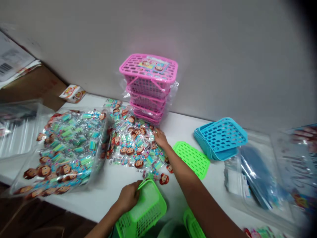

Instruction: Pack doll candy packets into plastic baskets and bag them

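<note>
My left hand point(129, 197) is closed on the rim and handle of a bright green plastic basket point(148, 211) at the table's front edge. The basket tilts, and pale sheeting shows inside it. Farther forward, my right hand point(160, 138) rests at the right side of a spread of small clear packets with printed doll figures point(136, 142). Its fingers reach out over the packets, partly hidden; no held item shows. Close behind that hand stands a stack of pink baskets point(151, 89) in clear wrap. A flat green perforated lid point(192, 158) lies beside my right forearm.
At left, a large clear bag point(66, 148) bulges with similar packets, near a cardboard box point(37, 84) and a small printed box point(73, 93). Blue baskets or lids point(223, 137) are stacked at right, beside a clear tub point(260, 185). Another green basket point(193, 224) is below my right arm.
</note>
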A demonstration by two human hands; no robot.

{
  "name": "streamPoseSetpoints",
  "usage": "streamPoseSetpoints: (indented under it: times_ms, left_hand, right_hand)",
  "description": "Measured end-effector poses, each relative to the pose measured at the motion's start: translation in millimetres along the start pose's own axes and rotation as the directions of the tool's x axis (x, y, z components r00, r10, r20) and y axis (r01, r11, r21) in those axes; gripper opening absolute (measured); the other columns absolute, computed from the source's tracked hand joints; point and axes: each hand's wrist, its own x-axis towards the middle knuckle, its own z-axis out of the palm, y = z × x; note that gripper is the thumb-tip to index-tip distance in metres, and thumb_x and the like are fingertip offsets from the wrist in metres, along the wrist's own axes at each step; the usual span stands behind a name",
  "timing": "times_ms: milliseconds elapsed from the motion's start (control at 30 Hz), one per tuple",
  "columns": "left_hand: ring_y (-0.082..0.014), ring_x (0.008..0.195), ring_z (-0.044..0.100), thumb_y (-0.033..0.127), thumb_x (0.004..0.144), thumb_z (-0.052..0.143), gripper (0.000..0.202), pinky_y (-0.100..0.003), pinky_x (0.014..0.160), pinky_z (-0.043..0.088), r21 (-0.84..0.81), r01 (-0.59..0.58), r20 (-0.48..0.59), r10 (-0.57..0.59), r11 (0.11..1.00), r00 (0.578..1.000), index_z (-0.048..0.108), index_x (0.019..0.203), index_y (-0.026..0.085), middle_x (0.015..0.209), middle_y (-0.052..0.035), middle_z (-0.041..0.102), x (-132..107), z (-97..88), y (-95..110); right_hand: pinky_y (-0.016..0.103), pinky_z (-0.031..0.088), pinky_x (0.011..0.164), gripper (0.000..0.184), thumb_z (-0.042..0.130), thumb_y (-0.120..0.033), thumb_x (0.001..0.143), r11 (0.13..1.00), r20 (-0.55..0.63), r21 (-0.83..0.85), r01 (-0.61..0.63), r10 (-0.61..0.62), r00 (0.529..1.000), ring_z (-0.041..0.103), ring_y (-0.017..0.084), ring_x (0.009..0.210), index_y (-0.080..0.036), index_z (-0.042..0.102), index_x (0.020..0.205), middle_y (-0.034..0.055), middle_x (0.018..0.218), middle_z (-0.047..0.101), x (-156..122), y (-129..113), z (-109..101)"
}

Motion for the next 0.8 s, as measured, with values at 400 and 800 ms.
streamPoseSetpoints:
  times_ms: [400,800]
  left_hand:
    - [-0.0222,0.086,0.063,0.029,0.081,0.049,0.022,-0.029,0.076,0.045,-0.424,0.366,-0.243,-0.493,0.828,0.835,0.059,0.098,0.020,0.090,-0.0053,0.069,-75.9,-5.0,-92.3]
    - [-0.0168,0.074,0.068,0.031,0.090,0.039,0.023,-0.027,0.063,0.055,-0.803,0.441,0.178,-0.546,0.400,0.819,0.051,0.097,0.014,0.089,-0.0109,0.069,-105.9,32.0,-81.2]
  right_hand:
    - [0.030,0.044,0.082,0.039,0.042,-0.041,0.089,0.997,0.133,-0.017,-0.079,0.080,0.988,0.060,0.021,0.095,-0.019,0.056,0.118,0.0071,0.104,0.066,-212.3,13.4,-9.1]
    - [0.040,0.038,0.101,0.050,0.039,-0.042,0.090,0.988,-0.118,0.050,-0.144,0.149,0.982,0.046,0.026,0.120,-0.013,0.044,0.131,0.0161,0.131,0.049,-350.0,-37.1,65.6]
